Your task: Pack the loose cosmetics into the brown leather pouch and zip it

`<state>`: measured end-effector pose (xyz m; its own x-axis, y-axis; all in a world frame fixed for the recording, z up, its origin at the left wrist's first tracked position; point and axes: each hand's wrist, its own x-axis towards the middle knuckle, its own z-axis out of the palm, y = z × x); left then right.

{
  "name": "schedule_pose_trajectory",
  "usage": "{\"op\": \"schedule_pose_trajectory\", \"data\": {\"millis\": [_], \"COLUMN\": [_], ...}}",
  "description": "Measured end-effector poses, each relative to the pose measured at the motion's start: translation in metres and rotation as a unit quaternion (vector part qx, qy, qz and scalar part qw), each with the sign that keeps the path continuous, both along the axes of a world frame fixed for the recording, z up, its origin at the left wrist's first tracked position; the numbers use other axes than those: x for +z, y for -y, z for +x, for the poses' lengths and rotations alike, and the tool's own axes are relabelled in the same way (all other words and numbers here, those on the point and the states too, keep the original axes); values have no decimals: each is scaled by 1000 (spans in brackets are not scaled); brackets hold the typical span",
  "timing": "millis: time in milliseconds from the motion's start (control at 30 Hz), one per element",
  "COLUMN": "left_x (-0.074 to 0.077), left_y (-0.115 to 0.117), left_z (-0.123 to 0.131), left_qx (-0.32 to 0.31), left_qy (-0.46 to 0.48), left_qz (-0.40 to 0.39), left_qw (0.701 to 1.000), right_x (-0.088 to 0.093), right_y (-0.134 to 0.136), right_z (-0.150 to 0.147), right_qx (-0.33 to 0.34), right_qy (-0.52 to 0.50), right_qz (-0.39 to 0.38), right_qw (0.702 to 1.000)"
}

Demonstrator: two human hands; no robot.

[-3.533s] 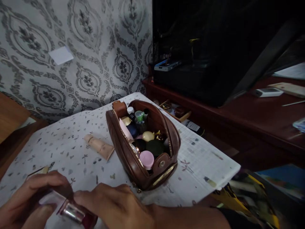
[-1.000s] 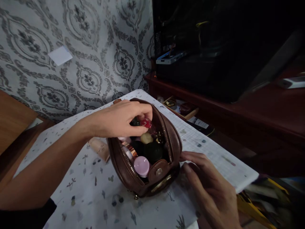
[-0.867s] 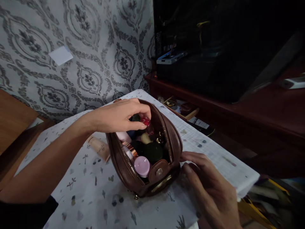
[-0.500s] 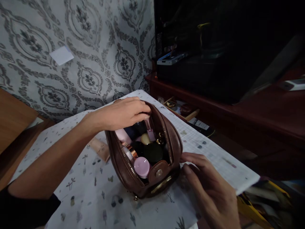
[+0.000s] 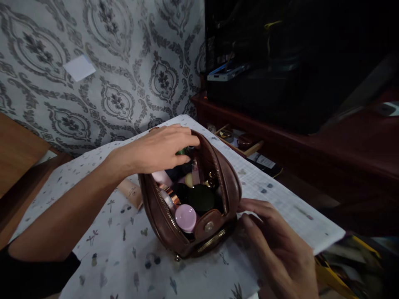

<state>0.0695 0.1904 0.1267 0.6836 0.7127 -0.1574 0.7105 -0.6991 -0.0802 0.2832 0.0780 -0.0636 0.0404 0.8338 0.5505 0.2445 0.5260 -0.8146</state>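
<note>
A brown leather cosmetic bag stands unzipped on the cloth-covered table. My left hand reaches over its far side, thumb and fingers apart, fingertips inside the opening. Near them is a dark item with some green, partly hidden by the hand. Below the fingertips leans a small pink bottle. A pink-lidded jar, a dark round case and a copper-banded container fill the near part. My right hand holds the bag's right end between thumb and fingers.
A beige tube lies left of the bag on the patterned white cloth. Beyond the table's right edge are an open drawer with small items and a dark red cabinet bearing a large black screen. Patterned wallpaper covers the wall behind.
My left fingers have come off the small pink bottle, which now rests lower in the bag. The green detail has come into sight by the fingers. My right hand stays at the bag.
</note>
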Motion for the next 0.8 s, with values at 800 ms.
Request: {"op": "schedule_pose_trajectory", "data": {"millis": [800], "left_x": [12], "left_y": [29], "left_z": [-42], "left_qx": [55], "left_qy": [127], "left_qz": [-2], "left_qw": [990], "right_x": [0], "right_y": [9], "right_z": [4], "right_qx": [-17], "right_qy": [-18], "right_qz": [-85], "right_qw": [996]}}
